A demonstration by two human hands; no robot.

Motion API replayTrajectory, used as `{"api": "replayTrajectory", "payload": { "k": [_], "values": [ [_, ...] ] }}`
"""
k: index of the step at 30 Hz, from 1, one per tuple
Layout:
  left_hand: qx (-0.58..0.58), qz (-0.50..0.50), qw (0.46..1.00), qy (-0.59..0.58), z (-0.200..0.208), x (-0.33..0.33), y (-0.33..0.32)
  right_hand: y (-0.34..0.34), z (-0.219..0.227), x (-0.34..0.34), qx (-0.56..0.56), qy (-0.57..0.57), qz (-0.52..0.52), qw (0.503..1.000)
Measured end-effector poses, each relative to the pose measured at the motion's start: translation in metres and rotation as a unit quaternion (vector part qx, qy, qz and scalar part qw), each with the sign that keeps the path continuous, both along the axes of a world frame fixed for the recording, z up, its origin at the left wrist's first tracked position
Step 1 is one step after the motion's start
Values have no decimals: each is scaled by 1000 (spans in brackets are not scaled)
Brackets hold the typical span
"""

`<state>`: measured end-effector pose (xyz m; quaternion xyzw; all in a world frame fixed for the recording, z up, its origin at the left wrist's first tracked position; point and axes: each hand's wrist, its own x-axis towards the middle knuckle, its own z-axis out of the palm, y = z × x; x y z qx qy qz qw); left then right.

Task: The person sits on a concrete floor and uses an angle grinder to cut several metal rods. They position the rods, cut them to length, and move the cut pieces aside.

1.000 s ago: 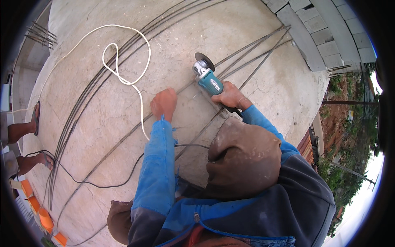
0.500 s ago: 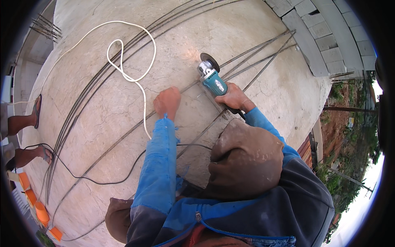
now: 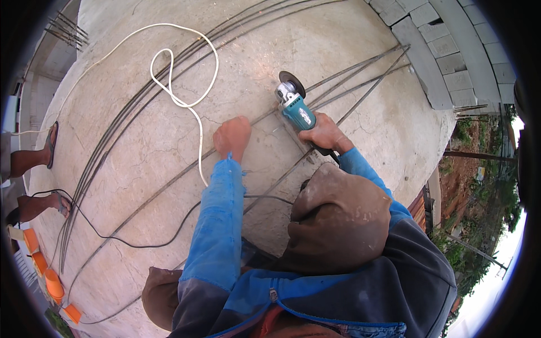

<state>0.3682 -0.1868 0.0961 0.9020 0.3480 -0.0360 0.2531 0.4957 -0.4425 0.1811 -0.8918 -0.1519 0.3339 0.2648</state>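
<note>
My right hand (image 3: 327, 134) is wrapped around the body of a teal angle grinder (image 3: 297, 114). Its dark disc (image 3: 292, 83) meets a long steel rebar (image 3: 262, 116), and faint orange sparks fly off to the far left of it. Closed in a fist, my left hand (image 3: 232, 137) grips that same rebar a short way left of the grinder and holds it low over the concrete. The exact point where the disc touches the bar is partly hidden by the grinder head.
More rebars (image 3: 360, 75) lie to the right, and a long bundle of bars (image 3: 121, 120) curves along the left. A white cord (image 3: 216, 67) loops over the concrete slab (image 3: 141, 191); a black cable (image 3: 163, 246) crosses it. Another person's feet (image 3: 52, 145) stand at left. Concrete blocks (image 3: 445, 48) edge the far right.
Both hands keep their grip on the grinder and the rebar. The sparks reach a little farther away now. The whole view has shifted slightly.
</note>
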Motion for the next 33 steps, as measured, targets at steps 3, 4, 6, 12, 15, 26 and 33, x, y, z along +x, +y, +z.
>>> {"api": "replayTrajectory", "payload": {
  "k": [3, 4, 6, 12, 15, 26, 33],
  "values": [
    [7, -2, 1000, -8, -2, 0, 1, 1, -1, 0, -5, -2, 1, 1000],
    [9, -2, 1000, -9, -3, 0, 1, 1, -1, 1, -5, 0, 0, 1000],
    [9, -2, 1000, -7, -4, 0, 1, 1, -3, 1, -6, 4, -2, 1000],
    [11, -1, 1000, 11, 2, 1, 0, 1, 0, -1, 10, 2, -1, 1000],
    [8, -1, 1000, 8, 3, 0, -1, 1, -2, -1, 12, -4, -5, 1000],
    [-23, -4, 1000, 21, 9, 0, 1, 2, 4, -3, -8, 1, -5, 1000],
    [-20, -7, 1000, 20, 7, -1, 2, 7, 14, -5, -20, 3, 7, 1000]
  ]
}}
